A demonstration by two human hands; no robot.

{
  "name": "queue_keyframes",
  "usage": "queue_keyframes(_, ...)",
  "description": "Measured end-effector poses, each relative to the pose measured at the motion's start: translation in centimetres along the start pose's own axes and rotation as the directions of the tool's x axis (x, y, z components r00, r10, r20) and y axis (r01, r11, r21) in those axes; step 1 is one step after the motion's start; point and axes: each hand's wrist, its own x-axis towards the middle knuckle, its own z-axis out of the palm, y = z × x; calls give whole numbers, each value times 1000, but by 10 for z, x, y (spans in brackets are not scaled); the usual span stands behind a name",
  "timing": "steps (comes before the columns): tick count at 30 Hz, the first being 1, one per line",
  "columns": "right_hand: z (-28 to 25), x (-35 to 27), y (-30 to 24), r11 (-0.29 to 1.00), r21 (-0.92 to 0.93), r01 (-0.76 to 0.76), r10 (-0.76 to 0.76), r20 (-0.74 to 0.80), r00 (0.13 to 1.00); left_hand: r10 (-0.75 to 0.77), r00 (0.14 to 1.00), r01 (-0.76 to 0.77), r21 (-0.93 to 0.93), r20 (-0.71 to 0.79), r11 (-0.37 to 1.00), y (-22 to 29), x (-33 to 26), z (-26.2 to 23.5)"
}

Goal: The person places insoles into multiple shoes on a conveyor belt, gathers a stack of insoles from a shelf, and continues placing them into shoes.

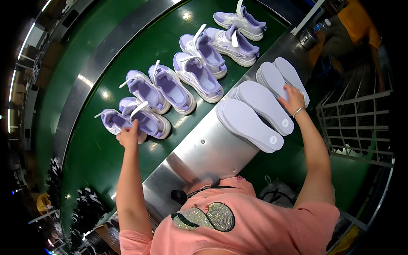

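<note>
On the green surface (93,165), left and far of the steel counter (204,144), eight shoes (172,89) stand in a slanting group, their openings upward with the lilac lining visible inside. Far at the right is a dark metal cup (309,39), its contents not readable. A wire rack (352,123) at the right is too dim inside to make out. Near the counter, a clear plastic bag (278,191) is partly covered by the person's pink shirt (255,216).

The left hand (127,135) seems to pinch the heel of the leftmost shoe (111,120), but its fingertips are partly hidden. The right hand (293,100) lies with fingers somewhat spread on the far insoles (272,76); I cannot tell if it grips one.

The shoes are white and lilac, with pale straps standing up. The insoles are pale lavender, piled at the counter's right; the near ones (244,123) carry a small round mark at the heel.
</note>
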Motion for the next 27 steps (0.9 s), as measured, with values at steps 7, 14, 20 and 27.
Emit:
queue_keyframes(7,-22,-26,-6,992,119,51,-16,-278,960,177,972,-128,-279,156,952,-59,6,-8)
queue_keyframes(14,-8,-203,-4,910,415,10,193,-443,876,597,764,-641,-171,-246,749,-74,-66,22)
queue_keyframes(20,110,-423,-26,581,561,-589,455,377,807,946,273,-953,89,-177,291,-112,-209,78)
queue_keyframes(27,198,-713,-29,-709,493,-505,537,841,66,893,-202,-734,-666,402,133,-63,-365,28)
